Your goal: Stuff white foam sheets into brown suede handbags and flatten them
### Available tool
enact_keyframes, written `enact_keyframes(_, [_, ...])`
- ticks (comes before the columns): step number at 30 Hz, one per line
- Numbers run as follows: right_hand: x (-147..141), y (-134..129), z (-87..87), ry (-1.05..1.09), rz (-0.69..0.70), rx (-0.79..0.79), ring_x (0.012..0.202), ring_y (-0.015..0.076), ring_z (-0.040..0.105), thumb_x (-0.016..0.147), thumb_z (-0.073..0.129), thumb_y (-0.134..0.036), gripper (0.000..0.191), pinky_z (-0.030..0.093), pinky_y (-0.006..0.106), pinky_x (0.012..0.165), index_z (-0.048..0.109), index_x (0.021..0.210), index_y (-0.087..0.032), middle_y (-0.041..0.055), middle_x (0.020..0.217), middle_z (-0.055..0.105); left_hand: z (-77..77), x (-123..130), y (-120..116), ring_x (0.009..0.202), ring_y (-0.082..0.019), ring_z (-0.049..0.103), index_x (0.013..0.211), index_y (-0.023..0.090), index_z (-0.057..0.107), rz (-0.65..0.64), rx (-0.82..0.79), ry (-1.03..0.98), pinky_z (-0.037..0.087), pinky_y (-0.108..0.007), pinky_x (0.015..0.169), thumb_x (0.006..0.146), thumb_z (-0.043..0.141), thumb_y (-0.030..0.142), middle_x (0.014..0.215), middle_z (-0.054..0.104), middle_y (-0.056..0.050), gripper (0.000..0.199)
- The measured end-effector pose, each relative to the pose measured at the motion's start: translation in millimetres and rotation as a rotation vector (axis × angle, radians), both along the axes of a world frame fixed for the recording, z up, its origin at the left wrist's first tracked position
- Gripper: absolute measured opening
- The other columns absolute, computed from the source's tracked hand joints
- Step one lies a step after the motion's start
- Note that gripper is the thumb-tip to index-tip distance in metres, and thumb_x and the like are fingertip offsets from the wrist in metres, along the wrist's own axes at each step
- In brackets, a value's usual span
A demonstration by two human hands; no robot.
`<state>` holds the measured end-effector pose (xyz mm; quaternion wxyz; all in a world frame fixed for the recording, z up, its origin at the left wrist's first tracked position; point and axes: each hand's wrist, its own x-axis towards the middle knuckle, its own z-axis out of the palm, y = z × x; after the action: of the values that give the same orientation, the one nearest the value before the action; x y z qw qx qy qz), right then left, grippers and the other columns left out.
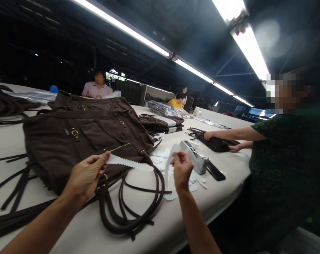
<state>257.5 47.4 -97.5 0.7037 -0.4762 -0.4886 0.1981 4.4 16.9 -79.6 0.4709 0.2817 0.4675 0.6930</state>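
Note:
My left hand pinches one end of a white strip with a toothed edge, held out over the front of a dark brown bag. In my right hand, closed fingers grip another white strip, which hangs down and looks slightly blurred. The bag lies on the pale table, with brass buckles, a zip and looped brown handles spread toward me. Loose white cut pieces lie in a pile behind and beside my right hand.
A grey tape dispenser and a black phone sit right of the pile. At the right, a co-worker in a dark green top handles another brown item. More bags and plastic-wrapped goods lie farther back.

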Motion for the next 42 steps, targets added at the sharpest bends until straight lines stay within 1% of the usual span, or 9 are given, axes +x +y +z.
enact_keyframes(3, [48,26,15.7,-0.192,-0.215,-0.096,0.061,0.0167,0.060,0.086,0.062,-0.039,0.025,0.049,0.031,0.067,0.061,0.091,-0.015,0.0039,0.071,0.063,2.4,-10,3,0.055,-0.003,0.041,0.070,0.012,0.060,0.010,0.033,0.006,0.031,-0.012,0.045,0.033,0.095,0.043,0.062,0.053,0.005,0.060])
enact_keyframes(6, [57,22,22.8,-0.436,-0.167,-0.131,0.071,0.0185,0.063,0.079,0.070,-0.034,0.026,0.051,0.035,0.076,0.070,0.096,-0.014,0.0142,0.106,0.068,2.4,1,-2,0.053,-0.003,0.040,0.071,0.011,0.062,-0.067,0.040,0.057,0.030,-0.014,0.045,0.040,0.093,0.044,0.060,0.053,0.004,0.055])
enact_keyframes(9, [24,-14,23.0,-0.447,0.176,-0.128,0.068,0.0163,0.064,0.086,0.064,-0.042,0.037,0.052,0.030,0.061,0.069,0.113,-0.016,0.0137,0.113,0.067,3.6,22,-13,0.050,-0.004,0.039,0.069,0.011,0.064,-0.164,0.030,0.161,0.028,-0.016,0.044,0.046,0.092,0.045,0.056,0.052,0.003,0.050])
enact_keyframes(14, [-31,-63,18.4,-0.284,0.955,-0.503,0.040,0.0084,0.050,0.078,0.074,-0.049,0.038,0.035,0.018,0.037,0.074,0.090,-0.014,-0.0015,0.056,0.060,1.6,44,-30,0.050,-0.007,0.041,0.068,0.013,0.063,-0.304,0.097,0.437,0.032,-0.019,0.047,0.063,0.082,0.047,0.057,0.054,0.002,0.039])
enact_keyframes(17, [-21,-62,10.7,-0.198,0.864,-0.480,0.040,0.0066,0.049,0.082,0.070,-0.049,0.040,0.035,0.018,0.039,0.070,0.068,-0.012,0.0000,0.052,0.059,-8.2,47,-31,0.056,-0.012,0.053,0.079,0.014,0.065,-0.370,0.085,0.606,0.041,-0.024,0.055,0.074,0.070,0.056,0.066,0.061,-0.002,0.042])
enact_keyframes(23, [40,-59,-4.6,0.111,0.535,-0.325,0.061,0.0113,0.063,0.084,0.069,-0.048,0.048,0.052,0.021,0.053,0.060,0.116,-0.013,0.0052,0.082,0.071,-36.1,69,-50,0.091,-0.028,0.061,0.102,0.017,0.064,-0.615,0.135,1.455,0.045,-0.035,0.078,0.080,0.065,0.058,0.097,0.067,-0.011,0.046])
enact_keyframes(26, [53,-70,-5.7,0.139,0.542,-0.341,0.058,0.0104,0.062,0.084,0.070,-0.045,0.039,0.049,0.019,0.049,0.058,0.106,-0.016,0.0054,0.083,0.072,-41.6,83,-65,0.094,-0.028,0.059,0.093,0.018,0.062,-0.758,0.206,1.627,0.044,-0.037,0.081,0.085,0.063,0.042,0.098,0.065,-0.011,0.026])
enact_keyframes(34, [50,-96,-5.0,0.055,0.681,-0.596,0.034,0.0042,0.041,0.079,0.074,-0.049,0.037,0.025,0.015,0.033,0.059,0.079,-0.015,-0.0011,0.055,0.063,-12.8,67,-51,0.054,-0.013,0.051,0.080,0.021,0.049,-0.673,0.045,0.970,0.039,-0.024,0.053,0.092,0.044,0.055,0.064,0.056,0.002,0.036])
enact_keyframes(42, [-13,-80,-21.4,0.093,0.857,-0.705,0.040,0.0055,0.043,0.072,0.076,-0.043,0.032,0.028,0.017,0.039,0.062,0.073,-0.014,-0.0024,0.053,0.058,-4.5,64,-61,0.058,-0.011,0.047,0.080,0.019,0.052,-0.679,0.174,0.909,0.037,-0.020,0.053,0.094,0.039,0.059,0.065,0.053,0.001,0.043])
